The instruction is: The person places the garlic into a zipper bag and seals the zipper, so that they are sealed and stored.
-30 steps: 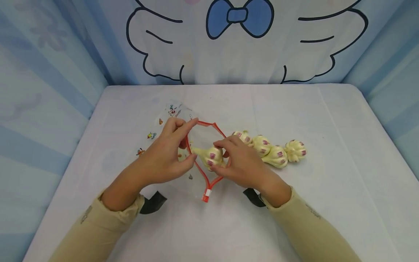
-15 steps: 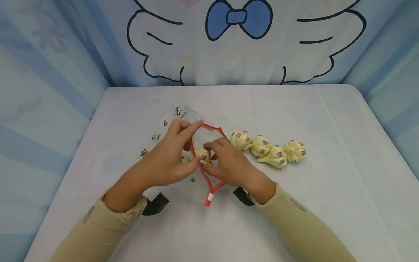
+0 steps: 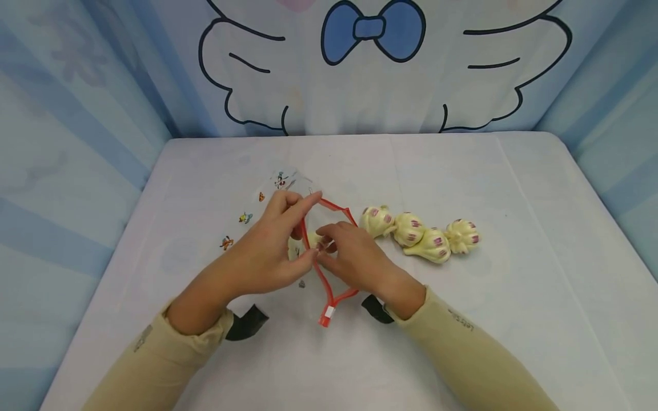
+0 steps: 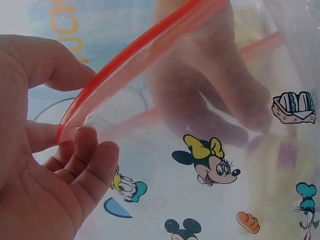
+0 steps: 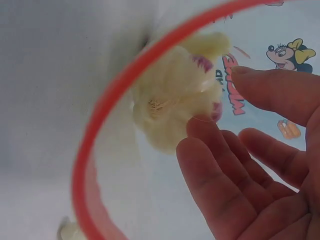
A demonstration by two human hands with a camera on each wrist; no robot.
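A clear zip bag (image 3: 280, 181) with cartoon prints and a red zip rim (image 3: 336, 207) lies on the white table (image 3: 514, 285). My left hand (image 3: 288, 240) pinches the rim (image 4: 125, 65) and holds the mouth wide. My right hand (image 3: 336, 246) reaches into the mouth. Its fingers (image 5: 225, 160) are nearly straight, and their tips touch a pale garlic bulb (image 5: 170, 95) lying just inside the rim (image 5: 100, 115). In the head view that bulb (image 3: 295, 249) is mostly hidden behind my left hand. Through the plastic, the left wrist view shows my right hand (image 4: 200, 95).
Several more garlic bulbs (image 3: 418, 234) with purple marks lie in a row on the table, right of the bag. Blue striped cloth walls (image 3: 77, 142) enclose the table on three sides. Black wrist straps (image 3: 247, 322) show under both sleeves.
My right hand has carried the garlic bulb leftward through the bag's mouth and deeper inside, then eased its fingers. The left hand has kept its hold on the rim.
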